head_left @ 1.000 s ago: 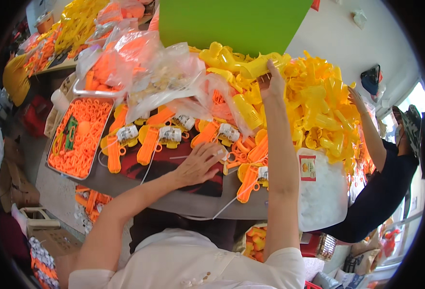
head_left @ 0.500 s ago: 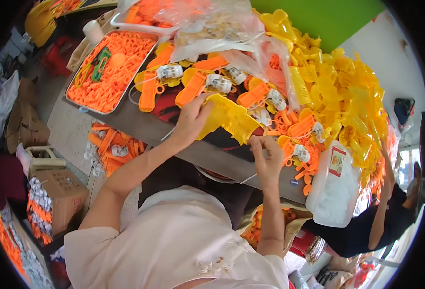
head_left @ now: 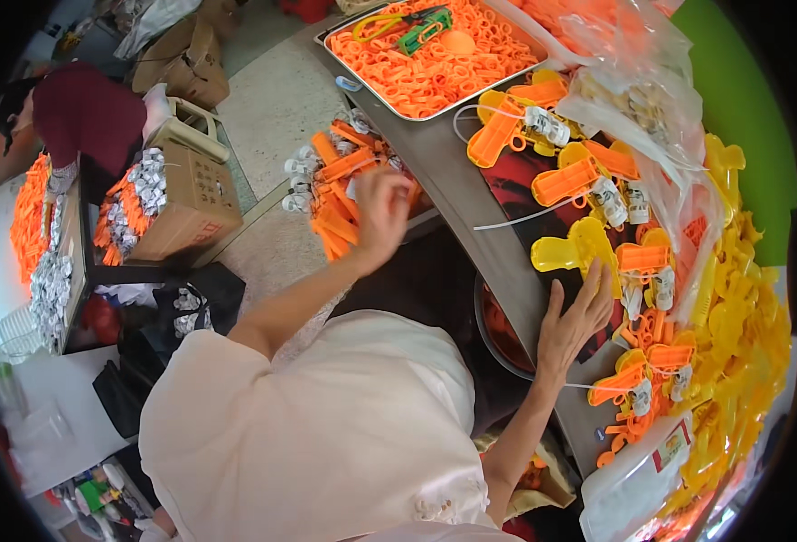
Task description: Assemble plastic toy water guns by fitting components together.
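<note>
Okay, grey table (head_left: 444, 172) has a metal tray (head_left: 520, 32) heaped with orange rings (head_left: 471, 72), plus a cloudy tub (head_left: 633, 483), contents whitish. Left hand (head_left: 385, 217) is blurry by orange parts (head_left: 340, 190), can't tell its grip; right hand (head_left: 579, 325), loosely spread, touches the yellow piece (head_left: 579, 248) lying tableside.

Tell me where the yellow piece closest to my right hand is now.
In the head view, the yellow piece is right of centre, at the fingertips of the right hand, with an orange part just to its right.

one metal tray (head_left: 417, 117), perhaps seven orange assemblies (head_left: 566, 183)
</note>
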Action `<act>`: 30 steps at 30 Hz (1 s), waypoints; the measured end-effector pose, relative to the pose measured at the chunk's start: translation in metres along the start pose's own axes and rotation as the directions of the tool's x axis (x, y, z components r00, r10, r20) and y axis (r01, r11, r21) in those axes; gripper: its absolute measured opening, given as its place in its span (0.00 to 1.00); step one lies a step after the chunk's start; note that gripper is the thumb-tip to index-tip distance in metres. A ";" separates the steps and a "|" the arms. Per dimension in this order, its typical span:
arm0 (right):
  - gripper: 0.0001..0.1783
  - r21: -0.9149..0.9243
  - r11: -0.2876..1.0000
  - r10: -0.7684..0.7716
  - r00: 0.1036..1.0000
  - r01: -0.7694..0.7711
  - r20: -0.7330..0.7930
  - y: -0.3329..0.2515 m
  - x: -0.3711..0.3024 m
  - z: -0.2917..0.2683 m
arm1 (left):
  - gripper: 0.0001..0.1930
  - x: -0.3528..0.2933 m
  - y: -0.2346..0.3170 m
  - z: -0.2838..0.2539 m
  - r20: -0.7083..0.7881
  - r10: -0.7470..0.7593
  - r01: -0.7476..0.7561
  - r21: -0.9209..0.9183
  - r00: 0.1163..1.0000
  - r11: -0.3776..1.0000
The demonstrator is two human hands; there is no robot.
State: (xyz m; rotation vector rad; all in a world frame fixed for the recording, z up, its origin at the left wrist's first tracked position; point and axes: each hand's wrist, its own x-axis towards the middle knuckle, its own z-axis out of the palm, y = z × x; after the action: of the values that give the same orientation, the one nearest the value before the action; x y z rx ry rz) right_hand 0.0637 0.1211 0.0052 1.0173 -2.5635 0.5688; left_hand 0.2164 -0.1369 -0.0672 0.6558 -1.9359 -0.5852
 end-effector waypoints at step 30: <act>0.16 0.086 0.994 -0.050 0.973 0.071 -0.226 -0.002 -0.003 -0.008 | 0.15 0.082 -0.070 -0.085 0.330 -0.361 0.433 -0.178 0.872 0.883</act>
State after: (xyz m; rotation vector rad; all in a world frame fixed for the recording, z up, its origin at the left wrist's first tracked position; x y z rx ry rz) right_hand 0.0682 0.1256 0.0111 0.9965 -2.3204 0.7477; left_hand 0.2752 -0.2529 -0.0246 0.8561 -1.9533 -1.2251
